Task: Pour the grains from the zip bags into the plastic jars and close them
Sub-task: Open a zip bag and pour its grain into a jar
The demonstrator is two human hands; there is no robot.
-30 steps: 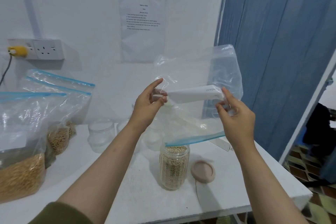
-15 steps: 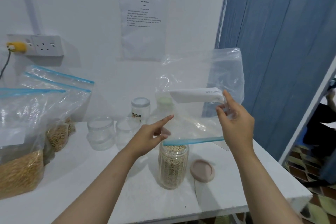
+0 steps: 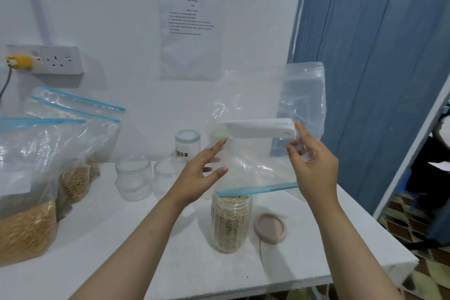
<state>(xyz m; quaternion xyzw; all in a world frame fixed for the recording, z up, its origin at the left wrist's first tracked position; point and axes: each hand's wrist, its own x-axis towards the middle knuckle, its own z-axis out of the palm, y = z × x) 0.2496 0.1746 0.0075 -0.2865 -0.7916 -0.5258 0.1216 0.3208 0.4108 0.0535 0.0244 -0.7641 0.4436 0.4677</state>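
One jar looks filled and nothing is closed yet. The clear, upside-down zip bag with a blue seal strip [image 3: 265, 153] hangs empty, its mouth just above the tall clear plastic jar full of pale grain [image 3: 230, 221], which stands near the middle of the white table [image 3: 121, 263]. The right hand [image 3: 314, 165] pinches the bag's side edge between thumb and fingers, at about two o'clock from the jar. The left hand [image 3: 202, 175] is open with fingers spread, at the bag's other side around eleven o'clock from the jar; whether it touches the plastic I cannot tell.

The round beige lid [image 3: 269, 228] lies on the table just beside the jar at three o'clock, so this jar is not yet capped.

Much appears left: two empty clear jars [image 3: 151, 178] wait at ten o'clock, and several grain-filled zip bags [image 3: 48, 178] stand at nine o'clock, unpoured.
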